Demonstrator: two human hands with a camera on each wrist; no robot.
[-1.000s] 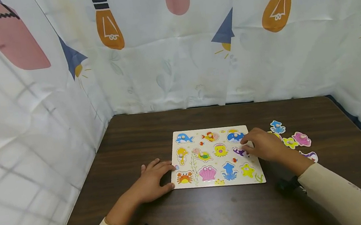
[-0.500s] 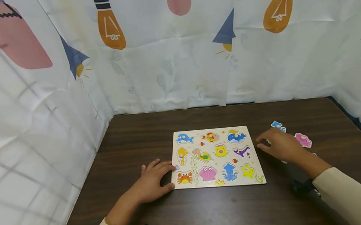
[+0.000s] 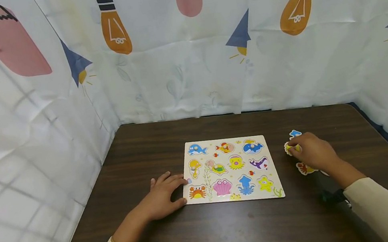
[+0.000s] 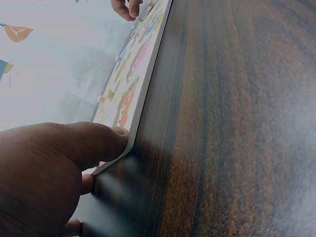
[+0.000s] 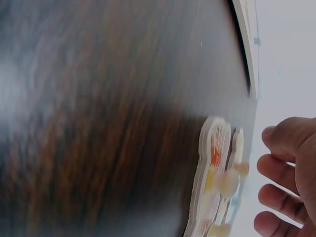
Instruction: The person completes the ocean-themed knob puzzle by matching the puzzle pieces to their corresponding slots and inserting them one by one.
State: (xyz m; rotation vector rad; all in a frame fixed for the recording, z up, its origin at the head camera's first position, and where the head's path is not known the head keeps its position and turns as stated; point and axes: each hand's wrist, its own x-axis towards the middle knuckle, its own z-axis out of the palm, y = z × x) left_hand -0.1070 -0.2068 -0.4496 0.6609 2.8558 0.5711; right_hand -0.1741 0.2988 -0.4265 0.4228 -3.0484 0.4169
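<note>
A wooden sea-animal puzzle board (image 3: pixel 229 175) lies on the table, with some knobbed pieces in its recesses. My left hand (image 3: pixel 163 195) rests at its left side; in the left wrist view the thumb (image 4: pixel 106 143) touches the board's corner edge. Right of the board, my right hand (image 3: pixel 312 151) is low over a cluster of loose pieces, fingertips right at a yellow puzzle piece (image 3: pixel 287 148). Nothing shows between its loosely bent fingers in the right wrist view, where a knobbed puzzle piece (image 5: pixel 210 173) lies nearby. The hand hides part of the cluster.
A blue piece (image 3: pixel 295 133) lies behind the right hand and an orange-red piece (image 3: pixel 304 169) in front of it. The dark wood table (image 3: pixel 229 229) ends at a white printed curtain (image 3: pixel 174 79) at the back and left.
My right hand has moved off the board's right side to the loose pieces at the right. The left hand stays at the board's left edge.
</note>
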